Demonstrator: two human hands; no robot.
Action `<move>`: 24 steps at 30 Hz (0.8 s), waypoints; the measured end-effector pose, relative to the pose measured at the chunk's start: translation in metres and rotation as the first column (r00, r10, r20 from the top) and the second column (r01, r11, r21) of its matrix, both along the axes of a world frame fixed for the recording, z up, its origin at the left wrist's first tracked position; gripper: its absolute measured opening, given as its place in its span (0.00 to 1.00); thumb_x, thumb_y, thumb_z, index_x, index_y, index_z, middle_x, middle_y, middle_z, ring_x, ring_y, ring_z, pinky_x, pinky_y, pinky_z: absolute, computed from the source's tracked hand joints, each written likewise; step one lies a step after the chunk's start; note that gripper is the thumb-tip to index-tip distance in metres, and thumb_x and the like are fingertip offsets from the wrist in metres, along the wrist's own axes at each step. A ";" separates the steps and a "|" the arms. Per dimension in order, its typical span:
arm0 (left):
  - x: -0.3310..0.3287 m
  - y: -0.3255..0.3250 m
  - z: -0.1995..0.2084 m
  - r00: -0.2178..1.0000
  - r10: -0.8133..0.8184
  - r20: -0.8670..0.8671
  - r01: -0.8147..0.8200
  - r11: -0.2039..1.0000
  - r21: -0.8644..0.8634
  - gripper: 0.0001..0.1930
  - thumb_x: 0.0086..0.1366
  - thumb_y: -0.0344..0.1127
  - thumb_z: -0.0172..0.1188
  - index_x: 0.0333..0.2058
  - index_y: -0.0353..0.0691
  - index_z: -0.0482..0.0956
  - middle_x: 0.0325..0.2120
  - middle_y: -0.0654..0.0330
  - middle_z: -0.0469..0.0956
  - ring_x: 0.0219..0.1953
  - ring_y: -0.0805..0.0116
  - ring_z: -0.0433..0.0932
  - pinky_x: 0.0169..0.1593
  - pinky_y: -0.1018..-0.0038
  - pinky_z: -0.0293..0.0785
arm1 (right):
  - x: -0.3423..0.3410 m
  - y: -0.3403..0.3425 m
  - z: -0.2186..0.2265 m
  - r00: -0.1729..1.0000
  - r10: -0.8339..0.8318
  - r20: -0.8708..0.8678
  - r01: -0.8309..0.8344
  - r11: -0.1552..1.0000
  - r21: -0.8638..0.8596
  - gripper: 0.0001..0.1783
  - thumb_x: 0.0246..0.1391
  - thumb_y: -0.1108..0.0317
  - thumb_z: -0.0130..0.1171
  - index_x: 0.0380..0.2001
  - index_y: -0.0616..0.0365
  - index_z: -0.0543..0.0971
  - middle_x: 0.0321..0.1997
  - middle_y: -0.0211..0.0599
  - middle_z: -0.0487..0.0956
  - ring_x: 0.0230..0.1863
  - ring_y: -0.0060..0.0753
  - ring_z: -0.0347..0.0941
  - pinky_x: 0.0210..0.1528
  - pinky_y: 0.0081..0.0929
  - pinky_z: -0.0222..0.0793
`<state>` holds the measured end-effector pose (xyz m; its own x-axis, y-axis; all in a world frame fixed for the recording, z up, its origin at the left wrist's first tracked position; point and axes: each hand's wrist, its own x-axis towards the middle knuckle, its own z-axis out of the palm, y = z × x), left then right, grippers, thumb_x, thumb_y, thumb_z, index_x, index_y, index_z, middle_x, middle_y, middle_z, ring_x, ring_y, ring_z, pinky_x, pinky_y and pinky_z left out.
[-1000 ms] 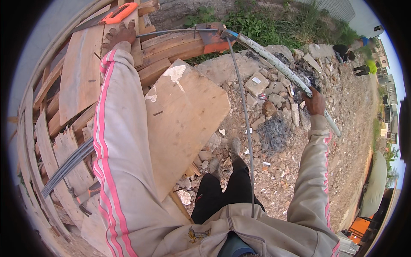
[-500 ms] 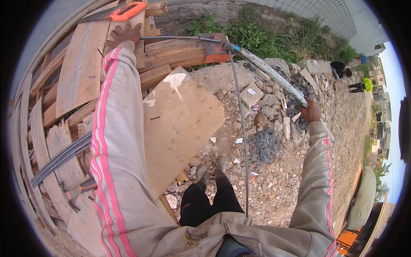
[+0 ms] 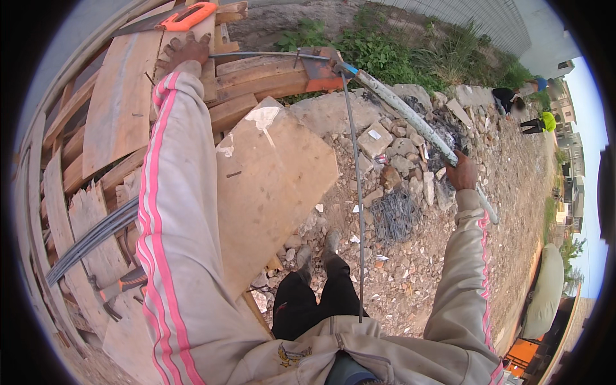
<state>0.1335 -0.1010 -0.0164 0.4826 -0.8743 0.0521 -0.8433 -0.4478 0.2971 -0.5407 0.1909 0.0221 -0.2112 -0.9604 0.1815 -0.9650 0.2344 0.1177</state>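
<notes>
My left hand lies with fingers spread on a wooden plank at the upper left. The end of a thin steel rod reaches it and disappears beneath it. This rod runs right to an orange-and-grey metal bending plate, then turns sharply, and its long leg hangs down toward my waist. My right hand is wrapped around a long, pale, worn metal pipe. The pipe slants down to the right; its blue far end meets the rod's bend at the plate.
A saw with an orange handle lies beyond my left hand. Grey rods and a hammer rest on the timber at left. A plywood sheet, rubble and a wire bundle lie around. People stand far right.
My right hand and the pipe have shifted slightly left and down. The rod's hanging leg has swung a little left at its lower end. My left hand stays in place.
</notes>
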 end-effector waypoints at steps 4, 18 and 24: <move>-0.014 0.006 0.008 1.000 0.007 0.011 -0.007 0.999 0.054 0.38 0.71 0.69 0.39 0.75 0.64 0.53 0.78 0.54 0.43 0.79 0.47 0.38 0.74 0.33 0.32 | 0.019 0.026 -0.006 0.996 -0.089 0.012 0.088 0.996 0.020 0.20 0.51 0.52 0.69 0.46 0.47 0.86 0.36 0.51 0.86 0.38 0.59 0.83 0.42 0.52 0.78; -0.009 0.011 0.004 1.000 -0.008 0.007 0.008 1.000 -0.020 0.39 0.69 0.69 0.42 0.74 0.62 0.56 0.77 0.53 0.47 0.78 0.46 0.40 0.74 0.34 0.33 | 0.028 0.039 -0.018 0.997 -0.071 0.008 0.071 0.997 -0.039 0.19 0.51 0.59 0.67 0.46 0.51 0.85 0.35 0.54 0.85 0.37 0.60 0.82 0.38 0.52 0.78; -0.003 0.005 0.001 0.999 -0.002 0.036 0.002 1.000 0.000 0.41 0.68 0.73 0.41 0.75 0.64 0.54 0.77 0.54 0.45 0.79 0.47 0.41 0.73 0.33 0.34 | 0.024 0.023 -0.030 0.998 -0.036 0.051 0.038 0.999 -0.032 0.20 0.50 0.57 0.69 0.45 0.52 0.85 0.34 0.53 0.85 0.38 0.60 0.82 0.42 0.51 0.78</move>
<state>0.1301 -0.0959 -0.0151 0.4788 -0.8752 0.0690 -0.8542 -0.4463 0.2668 -0.5164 0.2140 -0.0078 -0.2563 -0.9455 0.2008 -0.9601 0.2731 0.0607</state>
